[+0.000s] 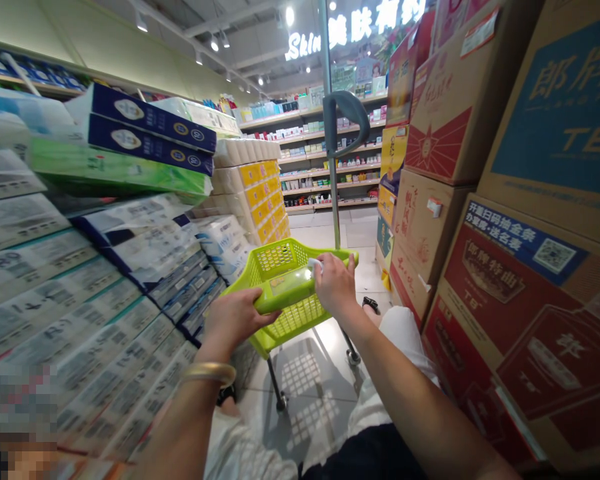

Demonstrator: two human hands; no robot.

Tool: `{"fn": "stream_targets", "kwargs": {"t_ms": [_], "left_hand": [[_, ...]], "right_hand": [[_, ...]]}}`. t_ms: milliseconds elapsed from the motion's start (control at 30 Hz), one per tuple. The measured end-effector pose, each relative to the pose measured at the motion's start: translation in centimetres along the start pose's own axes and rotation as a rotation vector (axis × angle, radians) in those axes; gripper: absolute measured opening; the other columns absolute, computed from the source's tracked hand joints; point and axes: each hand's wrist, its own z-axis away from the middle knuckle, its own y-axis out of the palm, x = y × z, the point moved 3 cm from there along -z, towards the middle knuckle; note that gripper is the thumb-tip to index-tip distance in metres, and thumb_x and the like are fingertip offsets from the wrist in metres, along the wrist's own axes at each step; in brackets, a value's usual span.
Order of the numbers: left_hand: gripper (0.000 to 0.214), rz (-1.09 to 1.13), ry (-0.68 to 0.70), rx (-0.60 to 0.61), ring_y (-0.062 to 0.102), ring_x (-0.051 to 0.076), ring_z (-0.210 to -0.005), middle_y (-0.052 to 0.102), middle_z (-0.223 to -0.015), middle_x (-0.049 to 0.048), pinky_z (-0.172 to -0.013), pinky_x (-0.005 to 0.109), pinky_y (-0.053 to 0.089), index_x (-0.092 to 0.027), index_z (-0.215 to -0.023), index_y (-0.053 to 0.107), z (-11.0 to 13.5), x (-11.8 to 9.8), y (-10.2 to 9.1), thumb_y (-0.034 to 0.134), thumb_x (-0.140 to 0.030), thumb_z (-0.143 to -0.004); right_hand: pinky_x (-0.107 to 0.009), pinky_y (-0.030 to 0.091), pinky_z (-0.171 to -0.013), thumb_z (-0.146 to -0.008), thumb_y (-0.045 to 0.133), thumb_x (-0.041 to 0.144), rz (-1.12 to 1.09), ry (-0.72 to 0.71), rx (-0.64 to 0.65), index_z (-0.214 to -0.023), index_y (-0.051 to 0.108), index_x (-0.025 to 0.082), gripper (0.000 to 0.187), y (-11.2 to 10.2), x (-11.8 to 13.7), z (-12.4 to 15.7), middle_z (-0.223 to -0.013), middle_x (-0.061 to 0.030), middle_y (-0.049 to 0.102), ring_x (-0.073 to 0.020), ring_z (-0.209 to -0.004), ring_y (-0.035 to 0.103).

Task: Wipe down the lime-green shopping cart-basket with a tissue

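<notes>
The green cart (303, 319) stands on the floor (263, 407) right in front of you. Your left hand (235, 319) is wrapped around the left end of its handle (286, 288). Your right hand (337, 283) is curled at the right end, holding a small white thing (316, 265). Stacked packs (80, 293) are on your left. Big boxes (500, 293) are on your right. Past the cart are full shelves (307, 159).

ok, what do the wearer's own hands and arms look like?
Left hand and right hand: both ungloved. Left forearm wears a plain, rounded, gold-coloured bangle near the hand; nothing worn shows on the right forearm. No sleeves or cables visible on either.
</notes>
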Motion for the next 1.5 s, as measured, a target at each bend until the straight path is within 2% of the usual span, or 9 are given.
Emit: {"fn": "stream_targets", "kwargs": {"t_ms": [67,233,300,567,700,867,967,1200,1500], "left_hand": [[0.052,0.001,-0.003,0.009,0.064,0.022,-0.072,0.072,-0.080,0.0036,-0.054,0.029,0.027,-0.024,-0.079,0.065,0.0,0.1,0.1,0.047,-0.073,-0.075],[0.049,-0.001,0.014,0.011,0.066,0.022,-0.076,0.073,-0.086,0.0035,-0.054,0.029,0.027,-0.025,-0.083,0.065,-0.1,0.2,0.2,0.051,-0.070,-0.074],[0.049,0.001,0.017,0.013,0.066,0.023,-0.076,0.074,-0.087,0.0038,-0.054,0.029,0.027,-0.025,-0.084,0.065,-0.1,0.2,0.3,0.051,-0.070,-0.074],[0.054,0.005,0.002,0.004,0.065,0.022,-0.070,0.072,-0.079,0.0039,-0.053,0.029,0.027,-0.024,-0.081,0.065,0.0,-0.1,0.2,0.047,-0.074,-0.073],[0.053,0.011,0.002,-0.001,0.065,0.022,-0.071,0.072,-0.081,0.0045,-0.054,0.029,0.029,-0.024,-0.081,0.066,0.0,0.1,0.3,0.048,-0.073,-0.074],[0.051,0.021,0.012,0.000,0.066,0.023,-0.075,0.073,-0.086,0.0053,-0.055,0.029,0.031,-0.023,-0.082,0.065,0.1,0.2,0.4,0.051,-0.071,-0.073],[0.052,0.027,0.012,-0.010,0.065,0.022,-0.073,0.073,-0.082,0.0054,-0.055,0.029,0.030,-0.023,-0.079,0.065,0.2,0.1,0.3,0.049,-0.073,-0.074],[0.055,0.017,0.021,-0.017,0.065,0.023,-0.073,0.073,-0.083,0.0056,-0.055,0.029,0.032,-0.023,-0.082,0.066,0.2,-0.1,0.1,0.047,-0.074,-0.075],[0.052,-0.001,0.012,0.006,0.066,0.022,-0.075,0.073,-0.084,0.0049,-0.056,0.028,0.032,-0.024,-0.083,0.066,0.5,0.1,-0.1,0.049,-0.072,-0.075]], "right_hand": [[-0.053,0.010,-0.117,-0.096,0.043,0.022,0.021,-0.019,0.021,-0.098,0.059,0.018,0.017,0.3,1.0,0.1,-0.102,-0.0094,0.071,-0.0239,-0.108,0.061],[-0.053,0.005,-0.119,-0.097,0.044,0.026,0.017,-0.250,0.166,-0.100,0.063,0.020,0.021,2.2,5.9,1.5,-0.105,-0.0083,0.072,-0.0246,-0.118,0.057],[-0.053,0.004,-0.120,-0.098,0.042,0.025,0.015,-0.295,0.204,-0.103,0.065,0.021,0.024,2.6,6.8,1.7,-0.108,-0.0068,0.072,-0.0237,-0.119,0.057],[-0.060,0.004,-0.117,-0.099,0.040,0.025,0.077,-0.025,0.187,-0.107,0.067,0.020,0.029,0.4,2.9,-0.2,-0.117,-0.0085,0.070,-0.0270,-0.122,0.056],[-0.056,0.008,-0.118,-0.099,0.041,0.024,0.045,-0.151,0.200,-0.110,0.064,0.019,0.026,1.5,4.7,0.9,-0.121,-0.0089,0.068,-0.0272,-0.129,0.050],[-0.051,0.012,-0.119,-0.098,0.045,0.026,-0.009,-0.250,0.212,-0.107,0.060,0.020,0.018,2.6,6.8,2.2,-0.111,-0.0075,0.071,-0.0215,-0.113,0.060],[-0.053,0.009,-0.118,-0.098,0.044,0.026,-0.012,-0.195,0.150,-0.099,0.062,0.022,0.018,1.8,5.3,1.7,-0.104,-0.0058,0.072,-0.0222,-0.110,0.061],[-0.057,0.011,-0.116,-0.098,0.041,0.025,0.045,0.038,0.010,-0.101,0.065,0.018,0.025,-0.1,-0.4,-0.2,-0.109,-0.0101,0.071,-0.0266,-0.121,0.055],[-0.049,0.009,-0.119,-0.097,0.043,0.024,-0.070,-0.144,0.027,-0.097,0.063,0.021,0.020,1.2,3.4,2.1,-0.106,-0.0052,0.071,-0.0223,-0.119,0.057]]}}
